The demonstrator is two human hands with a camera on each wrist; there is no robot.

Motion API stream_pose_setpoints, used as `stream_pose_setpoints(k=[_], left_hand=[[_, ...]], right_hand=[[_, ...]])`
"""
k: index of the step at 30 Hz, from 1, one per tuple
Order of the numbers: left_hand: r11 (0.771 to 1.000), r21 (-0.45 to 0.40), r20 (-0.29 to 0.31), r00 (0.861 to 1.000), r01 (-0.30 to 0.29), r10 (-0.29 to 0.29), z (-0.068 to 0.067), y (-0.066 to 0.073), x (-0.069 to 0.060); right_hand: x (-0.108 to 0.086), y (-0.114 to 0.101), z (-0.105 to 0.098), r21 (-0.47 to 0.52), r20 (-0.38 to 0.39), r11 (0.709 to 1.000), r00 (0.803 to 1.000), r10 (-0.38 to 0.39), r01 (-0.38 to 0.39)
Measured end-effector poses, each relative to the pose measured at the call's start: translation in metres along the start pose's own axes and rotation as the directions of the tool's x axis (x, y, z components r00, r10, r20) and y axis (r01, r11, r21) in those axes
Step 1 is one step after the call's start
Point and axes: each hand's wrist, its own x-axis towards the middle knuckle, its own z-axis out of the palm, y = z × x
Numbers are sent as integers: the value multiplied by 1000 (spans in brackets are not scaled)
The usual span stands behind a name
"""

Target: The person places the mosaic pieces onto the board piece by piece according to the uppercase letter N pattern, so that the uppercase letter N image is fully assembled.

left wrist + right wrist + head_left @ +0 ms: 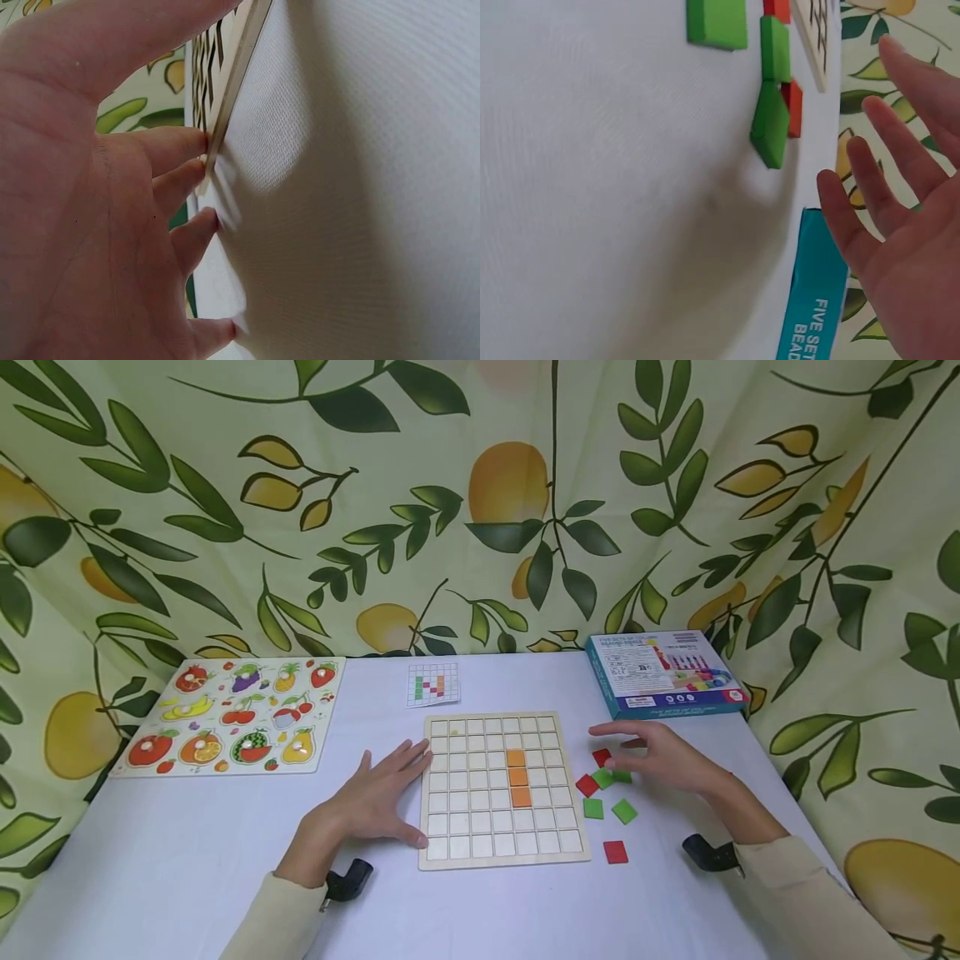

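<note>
Head view: board (478, 802), flat on white cloth (510, 910) — three orange tiles (517, 777) in one column. Left hand (381, 795), fingers spread, touching the board's left edge, gripping nothing. Right hand (667, 760), fingers extended, empty, near loose tiles (593, 809), red and green, right of the board. Beyond — card (432, 685), box (667, 672); far left, fruit puzzle (232, 718).

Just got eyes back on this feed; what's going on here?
A person's left hand touches the left edge of a gridded board, where three orange tiles sit in one column. The right hand hovers by loose red tiles and green tiles right of the board. A printed grid card lies beyond it.
</note>
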Motion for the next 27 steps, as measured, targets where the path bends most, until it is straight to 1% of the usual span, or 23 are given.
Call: stream_pose_setpoints(k=[4, 8, 15, 19, 27], left_hand=[[1000, 0, 4, 1000, 2, -2, 0, 0, 0], [1000, 0, 7, 1000, 5, -5, 0, 0, 0], [1000, 6, 12, 1000, 1, -1, -1, 0, 0], [1000, 8, 5, 1000, -4, 4, 0, 0, 1], [1000, 14, 4, 1000, 2, -2, 3, -3, 4]], right_hand=[[5, 8, 2, -9, 25, 1000, 1000, 14, -14], [8, 12, 5, -25, 33, 1000, 999, 14, -13], [9, 18, 12, -33, 10, 999, 1000, 16, -15], [11, 20, 14, -46, 2, 999, 1000, 16, -16], [14, 16, 14, -66, 7, 998, 1000, 4, -3]])
